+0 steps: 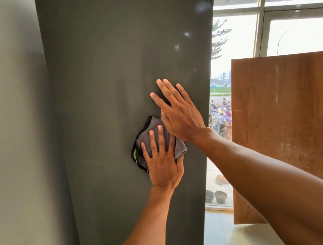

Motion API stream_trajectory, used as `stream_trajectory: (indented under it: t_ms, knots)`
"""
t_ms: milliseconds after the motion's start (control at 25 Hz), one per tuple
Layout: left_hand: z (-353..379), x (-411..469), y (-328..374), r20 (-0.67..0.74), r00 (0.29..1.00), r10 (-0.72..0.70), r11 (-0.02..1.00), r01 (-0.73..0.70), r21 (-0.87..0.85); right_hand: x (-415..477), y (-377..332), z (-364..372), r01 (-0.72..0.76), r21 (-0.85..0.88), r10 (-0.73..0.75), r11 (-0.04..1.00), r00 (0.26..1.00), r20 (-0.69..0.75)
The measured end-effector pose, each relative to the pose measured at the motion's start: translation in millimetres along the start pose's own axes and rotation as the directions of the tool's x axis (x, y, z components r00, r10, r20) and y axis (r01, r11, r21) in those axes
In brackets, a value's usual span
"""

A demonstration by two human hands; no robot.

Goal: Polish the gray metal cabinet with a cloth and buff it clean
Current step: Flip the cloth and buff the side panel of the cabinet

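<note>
a: where did the gray metal cabinet (107,78) stand in this one?

b: upright against the pale wall (10,135), its broad side panel facing the person. the folded gray cloth (153,124) lay flat on that panel, about mid-height and nearer its right edge than its left.

a: and the hands?

b: both were spread, neither clenched. the left hand (162,162) pressed the cloth to the metal with straight, splayed fingers. the right hand (181,119) lay bare on the panel just above and to the right, fingers straight. whether it touched the cloth's upper corner could not be told.

a: how would the wiping be done well from there?

b: by my reading, with even pressure through the whole palm and overlapping strokes from the right edge towards the wall-side edge. then up towards the top right corner, where pale spots (202,6) showed, marks or glare, unclear. the bare hand could leave prints, so its patch would want a pass too.

a: beyond the cabinet?

b: a brown wooden board (294,122) leaned past the right edge, before a bright window (301,34).
</note>
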State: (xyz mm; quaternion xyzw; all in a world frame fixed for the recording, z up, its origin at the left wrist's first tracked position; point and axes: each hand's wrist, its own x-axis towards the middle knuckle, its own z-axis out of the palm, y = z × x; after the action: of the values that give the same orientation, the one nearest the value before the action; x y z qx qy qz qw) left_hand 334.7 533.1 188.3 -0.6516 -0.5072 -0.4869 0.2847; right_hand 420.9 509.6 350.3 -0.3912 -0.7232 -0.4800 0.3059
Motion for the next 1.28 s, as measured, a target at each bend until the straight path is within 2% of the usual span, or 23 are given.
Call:
stream_trajectory:
  t_ms: [200,360,520,640,720,800,920,1000,1120,1280]
  knots:
    - [4,-14,-10,0.017,0.981,0.191,0.979,-0.192,0.075,-48,-14,15,-0.054,0.068,0.057,0.996,0.997,-0.043]
    - [17,-45,-10,0.013,0.952,0.305,0.946,-0.305,0.110,-102,-25,34,-0.083,0.184,0.117,0.979,0.977,-0.179]
    - [30,-84,-5,0.028,0.914,0.406,0.904,-0.406,0.135,-158,-33,59,0.044,0.158,0.002,0.986,0.960,-0.279]
    - [47,-117,-4,-0.025,0.898,0.439,0.892,-0.432,0.133,-196,-43,73,0.109,0.127,-0.071,0.986,0.960,-0.270]
    - [60,-141,-5,-0.057,0.889,0.454,0.884,-0.441,0.151,-222,-55,83,0.046,0.161,-0.005,0.986,0.969,-0.248]
    - [72,-166,-6,-0.075,0.887,0.456,0.882,-0.439,0.169,-245,-68,92,-0.070,0.241,0.126,0.968,0.966,-0.225]
    - [88,-208,-11,-0.065,0.878,0.474,0.870,-0.456,0.186,-280,-81,103,-0.194,0.338,0.284,0.921,0.928,-0.242]
    - [104,-247,-17,-0.057,0.872,0.486,0.860,-0.466,0.207,-309,-95,116,-0.222,0.323,0.304,0.920,0.924,-0.231]
    - [127,-304,-21,-0.074,0.902,0.426,0.893,-0.406,0.193,-346,-120,137,-0.232,0.300,0.305,0.925,0.926,-0.223]
    - [157,-364,-35,-0.083,0.876,0.475,0.871,-0.454,0.190,-376,-150,162,-0.280,0.324,0.378,0.903,0.877,-0.295]
